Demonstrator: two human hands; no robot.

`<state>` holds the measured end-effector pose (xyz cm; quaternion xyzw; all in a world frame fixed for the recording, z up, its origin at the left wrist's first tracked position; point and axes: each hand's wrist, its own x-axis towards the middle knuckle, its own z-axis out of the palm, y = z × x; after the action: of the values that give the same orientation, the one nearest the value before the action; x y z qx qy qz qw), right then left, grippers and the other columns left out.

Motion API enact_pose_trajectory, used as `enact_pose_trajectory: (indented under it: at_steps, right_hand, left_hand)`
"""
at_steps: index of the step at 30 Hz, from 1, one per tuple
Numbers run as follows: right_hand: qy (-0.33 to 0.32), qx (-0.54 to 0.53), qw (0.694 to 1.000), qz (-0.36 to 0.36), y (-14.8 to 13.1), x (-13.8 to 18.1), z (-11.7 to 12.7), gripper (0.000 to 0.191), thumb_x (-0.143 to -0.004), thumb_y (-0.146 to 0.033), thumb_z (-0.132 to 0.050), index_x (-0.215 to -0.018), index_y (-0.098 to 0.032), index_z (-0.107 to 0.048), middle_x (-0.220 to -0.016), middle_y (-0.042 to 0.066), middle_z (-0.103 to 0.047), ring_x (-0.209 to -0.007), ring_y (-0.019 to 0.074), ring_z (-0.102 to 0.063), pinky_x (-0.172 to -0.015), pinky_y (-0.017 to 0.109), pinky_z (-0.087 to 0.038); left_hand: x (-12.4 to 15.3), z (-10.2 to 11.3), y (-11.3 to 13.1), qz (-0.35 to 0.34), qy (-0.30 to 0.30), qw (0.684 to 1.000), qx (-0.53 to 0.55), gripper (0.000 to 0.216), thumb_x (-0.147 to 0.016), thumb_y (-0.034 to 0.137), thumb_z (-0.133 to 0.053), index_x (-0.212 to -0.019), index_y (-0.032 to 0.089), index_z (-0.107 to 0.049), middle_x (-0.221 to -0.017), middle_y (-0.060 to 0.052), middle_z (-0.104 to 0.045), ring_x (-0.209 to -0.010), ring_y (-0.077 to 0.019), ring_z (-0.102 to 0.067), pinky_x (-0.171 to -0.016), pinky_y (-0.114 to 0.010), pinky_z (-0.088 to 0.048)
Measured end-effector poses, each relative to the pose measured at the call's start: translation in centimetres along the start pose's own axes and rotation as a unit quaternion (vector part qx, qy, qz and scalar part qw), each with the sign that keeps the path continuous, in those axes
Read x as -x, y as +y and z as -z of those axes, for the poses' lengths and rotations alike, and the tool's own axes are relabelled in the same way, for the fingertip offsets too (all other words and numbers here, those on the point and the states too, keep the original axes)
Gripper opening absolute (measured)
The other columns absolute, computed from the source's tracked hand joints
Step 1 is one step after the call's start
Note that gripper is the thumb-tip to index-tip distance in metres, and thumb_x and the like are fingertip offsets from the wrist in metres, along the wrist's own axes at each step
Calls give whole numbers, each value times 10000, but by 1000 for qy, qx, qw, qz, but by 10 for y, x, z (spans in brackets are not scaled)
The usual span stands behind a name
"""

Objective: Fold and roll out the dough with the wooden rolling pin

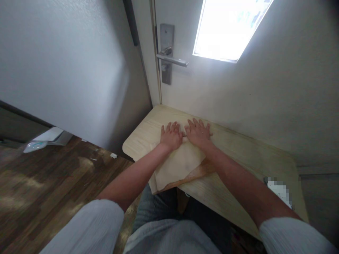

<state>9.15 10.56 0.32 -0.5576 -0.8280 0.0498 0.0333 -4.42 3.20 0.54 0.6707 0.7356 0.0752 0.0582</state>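
Observation:
A cream-coloured cloth (177,166) lies on a pale wooden table (238,155), with its near end hanging over the table's front edge. My left hand (171,134) rests flat on the cloth's far end, fingers stretched out. Right beside it, my right hand (198,132) also lies flat on the cloth, fingers spread. The two hands almost touch at the thumbs.
The table stands against a white door (265,88) with a metal lever handle (172,60) and a bright window (227,28). A white wall (60,67) stands to the left above dark wood flooring (39,190). A small white object (279,190) lies at the table's right.

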Motion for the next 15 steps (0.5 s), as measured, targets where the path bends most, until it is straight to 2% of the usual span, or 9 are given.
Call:
enact_pose_trajectory:
  at_steps: [3,6,10,15]
  right_hand:
    - [-26,-2,1000,-11,-2,-13,-1,608,-1004,-488,-232,-1547,-237,-340,-1619,75,-310,-1477,333,-255,-1161,666,-121]
    - [-11,2,1000,-12,1,0,-3,612,-1002,-481,-255,-1535,-201,-363,-1606,94,-335,-1467,335,-272,-1163,662,-111]
    - [58,2,998,10,6,52,-4,582,-1023,-434,-221,-1484,-153,-437,-1555,123,-419,-1445,326,-313,-1161,647,-120]
    - [121,13,990,64,18,146,-7,567,-1029,-406,-287,-1467,-74,-426,-1512,190,-460,-1434,301,-343,-1168,592,-152]
  left_hand:
    - [-13,0,-5,3,-16,1000,-2,598,-1001,432,-241,-1529,178,-362,-1622,-67,-319,-1507,-297,-225,-1207,-598,-179]
    - [-2,-1,0,-6,-8,1000,-5,598,-1011,444,-204,-1527,190,-367,-1618,-72,-328,-1504,-297,-234,-1205,-596,-174]
    - [40,-4,15,-52,44,998,-5,608,-1029,469,-153,-1524,184,-362,-1599,-87,-366,-1493,-285,-269,-1209,-581,-165]
    - [119,-8,37,-118,61,991,18,657,-1023,516,-254,-1521,95,-332,-1588,-163,-362,-1488,-293,-288,-1203,-539,-221]
